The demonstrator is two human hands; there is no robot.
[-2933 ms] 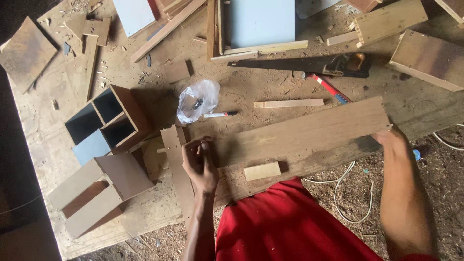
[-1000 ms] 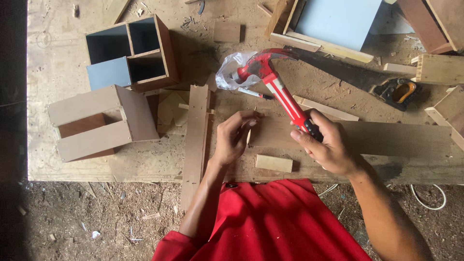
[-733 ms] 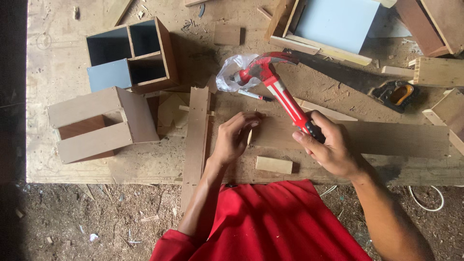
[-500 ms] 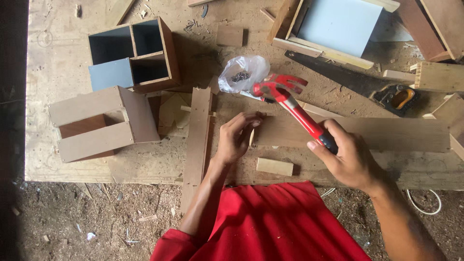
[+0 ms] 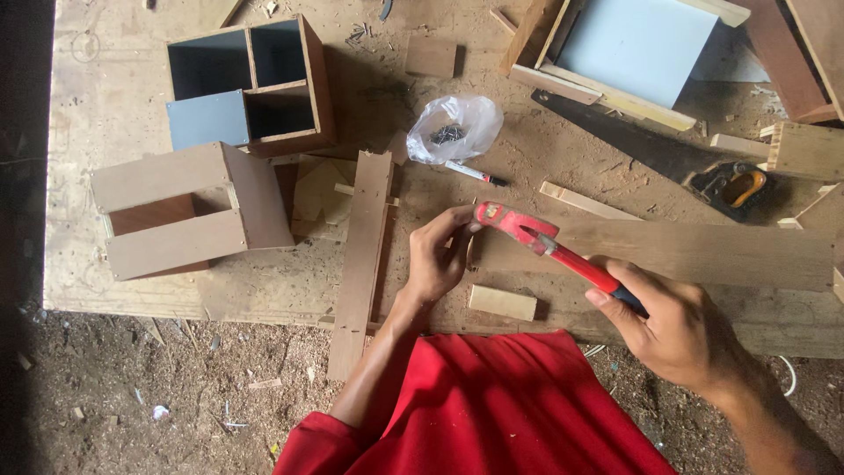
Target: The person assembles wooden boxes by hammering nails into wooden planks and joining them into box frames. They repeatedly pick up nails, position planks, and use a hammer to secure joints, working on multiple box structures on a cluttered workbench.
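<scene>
Two hands: both busy at long board (image 5: 703,255)
Right hand (image 5: 681,330): fingers clamped on red hammer (image 5: 545,246)
Left hand (image 5: 435,259): fingertips pinched together on board's end
Package: clear plastic bag (image 5: 457,123), dark nails inside, above hammer head

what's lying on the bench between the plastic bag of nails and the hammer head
A marker pen lies between the plastic bag and the red hammer head, in the head view.
</scene>
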